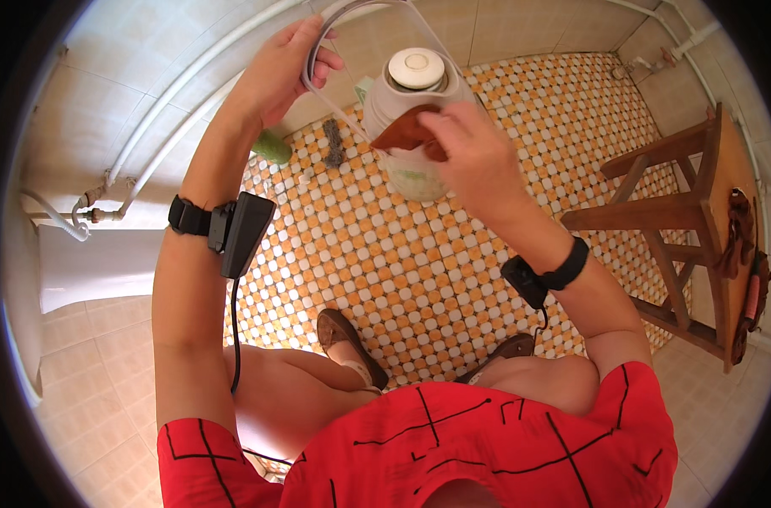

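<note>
A pale thermos jug (394,106) with a round white lid (416,68) stands on the tiled floor in front of me. Its large, pale carrying handle (316,51) arches up on the left, and my left hand (294,72) is closed around that arch. My right hand (478,157) pinches a reddish-brown cloth (402,134) against the jug's front, below the lid. The cloth hides part of the jug's body. A small green grip (364,87) shows at the jug's left side.
A wooden stool (703,203) stands at the right, with brown cloth (737,237) hanging on it. Left of the jug are a green object (272,146) and a grey, stringy bundle (333,144). White pipes (178,89) run along the left wall, above a white fixture (97,267).
</note>
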Available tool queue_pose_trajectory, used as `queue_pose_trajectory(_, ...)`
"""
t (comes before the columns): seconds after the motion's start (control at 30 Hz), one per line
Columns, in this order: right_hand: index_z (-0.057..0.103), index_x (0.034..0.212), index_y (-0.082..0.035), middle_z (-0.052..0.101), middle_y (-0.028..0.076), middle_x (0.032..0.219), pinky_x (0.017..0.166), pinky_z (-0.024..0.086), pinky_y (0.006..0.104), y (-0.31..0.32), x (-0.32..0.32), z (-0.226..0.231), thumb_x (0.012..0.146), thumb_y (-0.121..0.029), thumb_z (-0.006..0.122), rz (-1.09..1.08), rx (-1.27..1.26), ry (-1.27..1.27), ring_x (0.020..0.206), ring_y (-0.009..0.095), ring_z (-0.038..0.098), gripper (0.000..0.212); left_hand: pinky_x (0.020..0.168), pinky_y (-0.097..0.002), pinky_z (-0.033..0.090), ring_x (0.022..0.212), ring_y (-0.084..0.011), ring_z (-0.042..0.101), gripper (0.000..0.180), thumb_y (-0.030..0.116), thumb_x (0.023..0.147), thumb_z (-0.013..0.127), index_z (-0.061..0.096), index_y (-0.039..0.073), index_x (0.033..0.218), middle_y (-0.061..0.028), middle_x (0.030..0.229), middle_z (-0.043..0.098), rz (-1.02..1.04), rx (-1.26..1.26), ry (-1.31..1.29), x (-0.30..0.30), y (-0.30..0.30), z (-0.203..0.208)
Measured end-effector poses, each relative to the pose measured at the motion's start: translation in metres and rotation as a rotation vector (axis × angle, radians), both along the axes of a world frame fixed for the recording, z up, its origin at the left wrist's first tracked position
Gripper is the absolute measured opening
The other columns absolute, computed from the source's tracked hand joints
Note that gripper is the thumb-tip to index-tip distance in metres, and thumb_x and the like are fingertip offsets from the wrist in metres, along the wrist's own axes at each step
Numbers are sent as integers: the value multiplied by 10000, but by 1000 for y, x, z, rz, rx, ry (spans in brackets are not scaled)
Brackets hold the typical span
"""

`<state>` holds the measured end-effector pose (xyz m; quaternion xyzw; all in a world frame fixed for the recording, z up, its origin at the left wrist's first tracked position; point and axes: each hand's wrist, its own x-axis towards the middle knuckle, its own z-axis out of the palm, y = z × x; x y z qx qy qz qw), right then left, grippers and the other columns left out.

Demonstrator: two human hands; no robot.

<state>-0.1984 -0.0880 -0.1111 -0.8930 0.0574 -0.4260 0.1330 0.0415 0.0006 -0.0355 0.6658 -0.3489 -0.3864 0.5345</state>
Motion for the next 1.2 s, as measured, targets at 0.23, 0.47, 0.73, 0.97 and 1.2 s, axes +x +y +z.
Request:
queue_pose_trajectory(0.23, 673, 918, -16, 612, 77, 907, 648, 531, 323, -50, -46, -3, 666, -6, 715, -362, 207, 228, 750, 240, 634, 255, 576, -194, 427, 577, -40, 464, 400, 389, 1014, 415, 540, 34, 1150, -2, 739, 583, 55, 13, -43, -6, -7, 5)
queue_pose_trajectory(0.47, 664, 963, -46, 601, 58, 928, 687, 532, 293, 2, 13, 8, 657, -11, 706, 53, 4, -29, 828, 220, 620, 311, 570, -192, 417, 575, -44, 462, 411, 397, 1014, 412, 539, 29, 1145, 6, 725, 568, 70, 27, -39, -5, -3, 2)
queue_pose_trajectory(0.73, 674, 949, -30, 609, 83, 899, 708, 525, 291, -37, -13, -16, 711, -14, 698, -115, 176, -23, 838, 235, 614, 240, 568, -191, 418, 570, -49, 467, 407, 391, 1020, 391, 529, 29, 1146, -1, 730, 567, 61, 27, 5, -6, 1, 3)
queue_pose_trajectory(0.97, 695, 965, -46, 633, 106, 873, 725, 524, 314, -60, 3, 30, 812, -38, 675, -96, 490, -286, 741, 234, 654, 155, 566, -197, 421, 566, -52, 469, 394, 389, 1021, 389, 533, 40, 1131, -2, 733, 567, 90, 58, 23, -8, 2, 5)
queue_pose_trajectory(1.2, 688, 918, -53, 612, 126, 850, 710, 517, 372, -60, 45, 55, 782, -48, 664, -29, 214, 197, 793, 300, 631, 138, 556, -200, 405, 559, -51, 448, 389, 387, 1017, 403, 543, 38, 1116, 5, 724, 548, 132, 38, -7, -12, -2, 2)
